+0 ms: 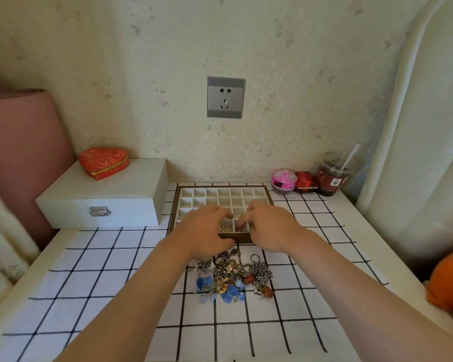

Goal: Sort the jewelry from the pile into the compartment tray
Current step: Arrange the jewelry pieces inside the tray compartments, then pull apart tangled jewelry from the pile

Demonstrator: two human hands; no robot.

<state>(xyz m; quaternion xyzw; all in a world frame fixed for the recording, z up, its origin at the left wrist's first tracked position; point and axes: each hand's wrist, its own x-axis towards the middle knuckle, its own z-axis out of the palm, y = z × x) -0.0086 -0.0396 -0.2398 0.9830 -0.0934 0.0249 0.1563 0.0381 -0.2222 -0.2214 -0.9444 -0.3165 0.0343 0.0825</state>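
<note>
Spreading across the tabletop (63, 262) is a grid-checked cloth (94, 278), and on it the compartment tray (221, 195) sits just behind the jewelry pile (233, 276). Left hand (203, 232) and right hand (270, 228) both reach over the tray's near edge, fingers curled down into the front compartments; whether either pinches anything, I cannot tell. Gold rings (225, 228) glint between them.

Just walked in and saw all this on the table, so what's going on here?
A person is sorting jewelry. Both hands, left hand and right hand, are over the near edge of the compartment tray, where a few small pieces already sit. Most of the jewelry pile still lies on the checked cloth in front of the tray.
</note>
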